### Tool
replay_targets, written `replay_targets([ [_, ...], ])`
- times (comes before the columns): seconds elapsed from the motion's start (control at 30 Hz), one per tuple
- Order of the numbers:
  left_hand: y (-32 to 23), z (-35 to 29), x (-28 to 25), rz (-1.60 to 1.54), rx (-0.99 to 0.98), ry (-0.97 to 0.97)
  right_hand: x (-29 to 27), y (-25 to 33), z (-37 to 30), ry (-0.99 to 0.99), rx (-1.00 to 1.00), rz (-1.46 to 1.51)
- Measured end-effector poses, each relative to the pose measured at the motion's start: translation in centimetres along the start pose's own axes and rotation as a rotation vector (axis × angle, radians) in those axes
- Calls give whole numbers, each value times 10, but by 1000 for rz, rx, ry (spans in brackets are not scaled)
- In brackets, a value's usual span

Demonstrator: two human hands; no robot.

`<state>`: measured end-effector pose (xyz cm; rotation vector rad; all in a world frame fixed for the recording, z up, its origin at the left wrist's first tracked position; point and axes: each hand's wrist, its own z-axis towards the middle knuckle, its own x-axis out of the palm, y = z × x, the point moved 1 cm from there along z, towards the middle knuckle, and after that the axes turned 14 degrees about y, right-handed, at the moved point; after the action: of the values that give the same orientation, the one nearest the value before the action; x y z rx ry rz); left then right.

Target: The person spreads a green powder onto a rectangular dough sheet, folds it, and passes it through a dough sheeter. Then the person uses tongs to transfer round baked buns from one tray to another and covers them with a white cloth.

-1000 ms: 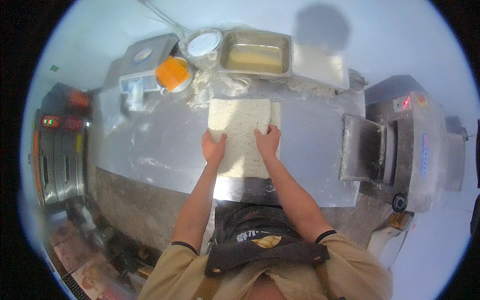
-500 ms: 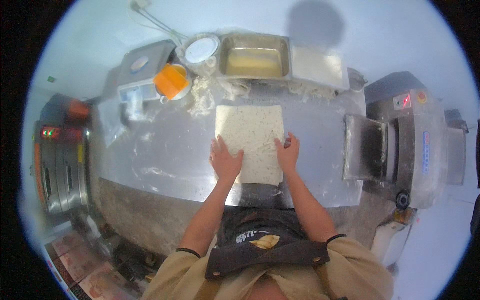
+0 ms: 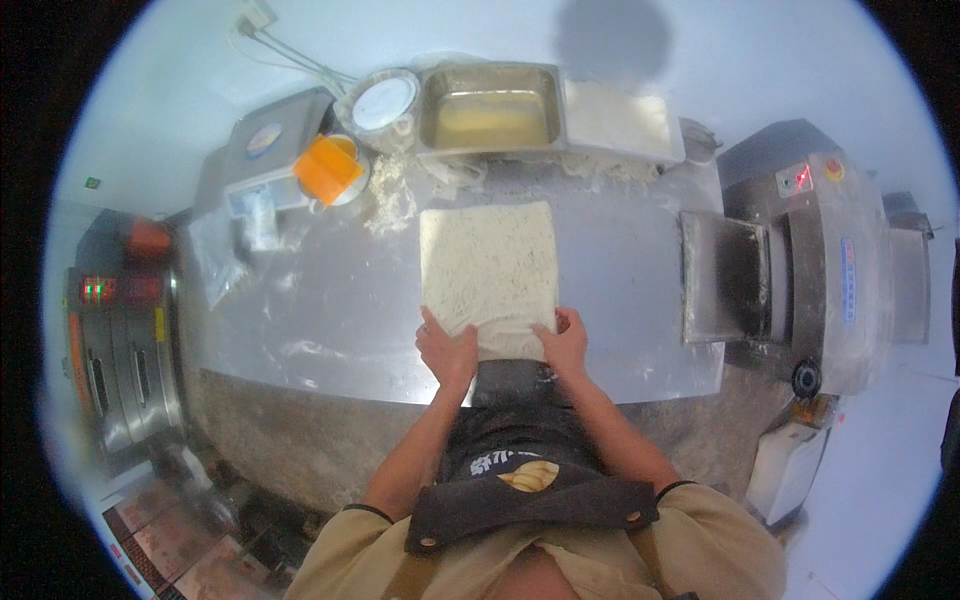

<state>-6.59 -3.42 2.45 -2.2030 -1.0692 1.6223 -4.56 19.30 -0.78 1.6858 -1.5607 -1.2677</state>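
Note:
A flat, roughly square sheet of pale, dark-speckled dough (image 3: pixel 487 262) lies on the steel worktable. My left hand (image 3: pixel 447 350) grips its near left corner, thumb on top and index finger along the left edge. At the near right corner, my right hand (image 3: pixel 563 343) has its thumb on the dough and its other fingers curled by the edge; those fingertips are partly hidden. Between the two thumbs the dough is slightly wrinkled.
Behind the dough on the worktable (image 3: pixel 630 300) stand a steel pan (image 3: pixel 432 110) with yellowish liquid, a white floury tray (image 3: pixel 620 125), a lidded bucket (image 3: pixel 385 103) and an orange scraper (image 3: pixel 328 171). A dough roller machine (image 3: pixel 815 270) is at right, an oven (image 3: pixel 125 340) at left.
Both hands have slid toward me along the dough, from its middle to its near corners. The view has shifted slightly.

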Motion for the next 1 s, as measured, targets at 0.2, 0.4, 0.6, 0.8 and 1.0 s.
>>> replay_targets([
  [0.2,15,0,15,96,133,-89,-12,-15,5,68,2,144],
  [0.4,19,-16,14,141,212,-37,-24,9,-5,126,-3,162],
  [0.6,37,4,6,132,355,-76,-3,22,-13,127,-446,-878],
  [0.8,54,8,4,162,491,-102,-4,29,-13,115,-663,-909],
  [1.0,27,-13,-4,208,700,169,-10,25,-7,122,-808,-834],
])
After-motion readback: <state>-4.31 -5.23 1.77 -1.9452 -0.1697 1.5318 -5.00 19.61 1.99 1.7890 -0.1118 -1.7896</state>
